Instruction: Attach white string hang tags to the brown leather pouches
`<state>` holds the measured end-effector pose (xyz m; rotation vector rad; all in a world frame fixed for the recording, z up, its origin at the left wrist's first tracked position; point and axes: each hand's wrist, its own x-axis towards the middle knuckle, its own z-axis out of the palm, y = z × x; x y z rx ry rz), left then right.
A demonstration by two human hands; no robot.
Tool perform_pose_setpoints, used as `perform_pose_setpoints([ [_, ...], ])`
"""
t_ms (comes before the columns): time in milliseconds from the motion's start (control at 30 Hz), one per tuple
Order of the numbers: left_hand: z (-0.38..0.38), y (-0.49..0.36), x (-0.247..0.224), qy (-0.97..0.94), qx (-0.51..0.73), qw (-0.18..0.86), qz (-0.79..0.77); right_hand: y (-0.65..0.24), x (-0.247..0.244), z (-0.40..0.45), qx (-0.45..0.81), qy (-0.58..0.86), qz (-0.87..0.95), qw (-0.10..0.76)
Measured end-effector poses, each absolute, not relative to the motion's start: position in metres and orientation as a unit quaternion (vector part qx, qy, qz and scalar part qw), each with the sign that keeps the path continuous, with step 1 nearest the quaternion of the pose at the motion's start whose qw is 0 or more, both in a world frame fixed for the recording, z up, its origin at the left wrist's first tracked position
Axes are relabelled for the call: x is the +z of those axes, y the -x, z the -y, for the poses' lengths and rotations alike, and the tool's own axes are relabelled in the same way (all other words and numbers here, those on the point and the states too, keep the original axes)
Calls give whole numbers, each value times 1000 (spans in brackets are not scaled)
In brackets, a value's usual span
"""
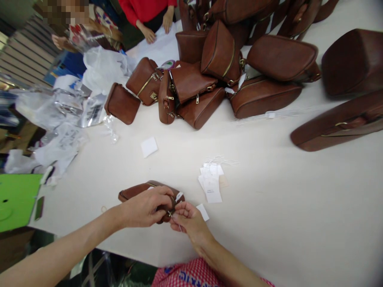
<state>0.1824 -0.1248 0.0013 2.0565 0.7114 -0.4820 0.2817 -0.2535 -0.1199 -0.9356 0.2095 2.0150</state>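
Evidently bag (131,192): on bench (254,235), under both hands; likely light, soft, easily scuffed; best held by body.
Left hand (150,206): curled, gripping bag's end.
Right hand (188,220): fingertips pinching string (180,228), likely slippery.

one head-worn camera looks forward and down across the white table (269,223). left hand (146,207) and right hand (191,223) register near, low in frame; piled brown bags (220,52) lie farther off.
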Motion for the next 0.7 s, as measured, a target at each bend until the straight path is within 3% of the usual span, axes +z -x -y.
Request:
perform_pose_setpoints([
  [233, 141, -170, 5, -862, -223, 352, -288, -273, -118, 253, 801, 391, -70, 448],
  [467, 147, -162, 3, -833, -194, 404, -324, -267, -122, 259, 788, 447, -107, 410],
  [700, 133, -170, -5, -821, -199, 409, -347, -259, -116, 257, 767, 390, -171, 480],
])
